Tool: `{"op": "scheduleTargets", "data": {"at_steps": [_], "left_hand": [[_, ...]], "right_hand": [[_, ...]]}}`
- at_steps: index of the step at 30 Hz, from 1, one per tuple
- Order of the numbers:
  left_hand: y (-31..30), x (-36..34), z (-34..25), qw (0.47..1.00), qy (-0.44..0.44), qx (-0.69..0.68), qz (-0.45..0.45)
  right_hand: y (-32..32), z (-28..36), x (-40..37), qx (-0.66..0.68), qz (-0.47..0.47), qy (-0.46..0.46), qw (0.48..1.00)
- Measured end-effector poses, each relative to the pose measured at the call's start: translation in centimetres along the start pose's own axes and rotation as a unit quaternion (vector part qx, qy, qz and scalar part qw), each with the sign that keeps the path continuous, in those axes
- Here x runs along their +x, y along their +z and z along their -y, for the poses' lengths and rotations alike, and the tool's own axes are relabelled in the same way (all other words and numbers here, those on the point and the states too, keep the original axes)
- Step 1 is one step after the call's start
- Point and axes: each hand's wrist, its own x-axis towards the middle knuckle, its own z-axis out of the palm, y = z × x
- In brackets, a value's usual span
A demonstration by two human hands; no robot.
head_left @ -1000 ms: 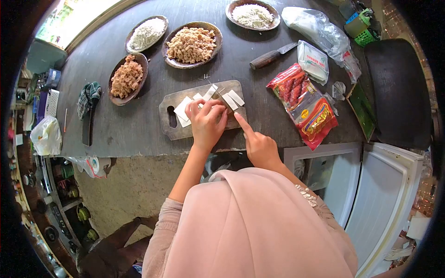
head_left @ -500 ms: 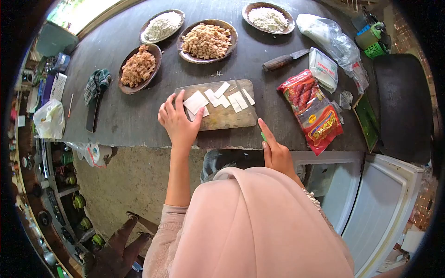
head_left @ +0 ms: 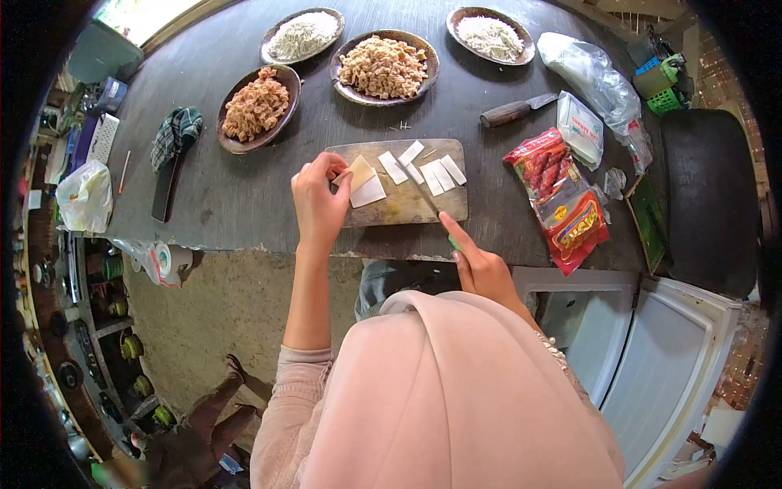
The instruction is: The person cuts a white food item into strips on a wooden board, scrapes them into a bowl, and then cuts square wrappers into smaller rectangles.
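My left hand (head_left: 319,200) pinches a thin beige square sheet (head_left: 359,172), maybe a dough wrapper, over the left end of the wooden cutting board (head_left: 395,212). Beneath it lies another pale square sheet (head_left: 369,193). In my right hand (head_left: 482,267) is a knife (head_left: 428,199) with a green handle, its index finger stretched along the top. The thin blade points up and left across the board, beside the cut pale strips (head_left: 436,177). Several more strips (head_left: 393,168) lie left of the blade.
Bowls of brown chunks (head_left: 383,67), reddish-brown pieces (head_left: 256,107) and whitish shreds (head_left: 303,36) stand beyond the board. Rightward lie a wooden-handled knife (head_left: 515,112), a red packet (head_left: 562,196) and plastic bags (head_left: 590,73). A cloth-wrapped blade (head_left: 166,191) lies left.
My left hand has gone from resting on the sheets to lifting the edge of one. The knife has shifted left, away from the rightmost strips. The camera view has shifted slightly.
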Motion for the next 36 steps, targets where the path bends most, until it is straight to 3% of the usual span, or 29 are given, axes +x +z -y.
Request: {"op": "scheduleTargets", "data": {"at_steps": [2, 5, 12, 15, 19, 21, 24, 26, 28, 30, 32, 34, 36], "left_hand": [[-0.4, -0.9, -0.1, 0.989, -0.012, -0.119, -0.083], [-1.6, -2.0, 0.0, 0.974, -0.043, -0.177, -0.134], [-2.3, -2.7, -0.3, 0.950, -0.075, -0.291, -0.085], [-2.2, -2.6, -1.0, 0.943, -0.069, -0.326, -0.022], [-2.5, -2.3, -0.3, 0.942, -0.052, -0.329, -0.051], [-3.5, -2.1, 1.3, 0.936, -0.058, -0.333, -0.099], [-5.3, -1.4, 3.4, 0.928, -0.081, -0.348, -0.100], [-6.0, -0.8, 4.3, 0.927, -0.069, -0.359, -0.087], [-6.5, -0.5, 4.6, 0.922, -0.065, -0.381, 0.004], [-6.0, -0.2, 4.0, 0.893, -0.063, -0.433, 0.107], [-4.1, -0.3, 2.3, 0.886, -0.049, -0.432, 0.162], [-1.9, -0.2, 0.7, 0.871, -0.030, -0.446, 0.202], [-0.4, 0.8, -0.6, 0.874, 0.008, -0.430, 0.226]], "right_hand": [[0.4, 0.2, 0.3, -0.006, 0.023, 0.011, 1.000], [1.0, 0.7, 1.2, -0.027, 0.060, 0.045, 0.997], [0.6, 1.4, 3.4, -0.073, 0.059, 0.087, 0.992], [0.1, 1.4, 3.6, -0.077, 0.033, 0.107, 0.991], [0.6, 1.9, 3.4, -0.064, 0.005, 0.121, 0.991], [1.3, 2.4, 2.8, -0.017, 0.029, 0.053, 0.998], [2.6, 3.9, 2.3, 0.021, 0.079, 0.052, 0.995], [2.7, 4.3, 2.4, 0.004, 0.087, 0.102, 0.991], [2.9, 4.2, 2.6, 0.038, -0.039, 0.094, 0.994], [2.3, 5.0, 3.0, 0.073, -0.066, 0.099, 0.990], [1.9, 5.8, 3.5, 0.100, -0.139, 0.112, 0.979], [1.9, 6.3, 3.6, 0.111, -0.156, 0.140, 0.972], [2.5, 5.8, 3.6, 0.066, -0.226, 0.093, 0.967]]}}
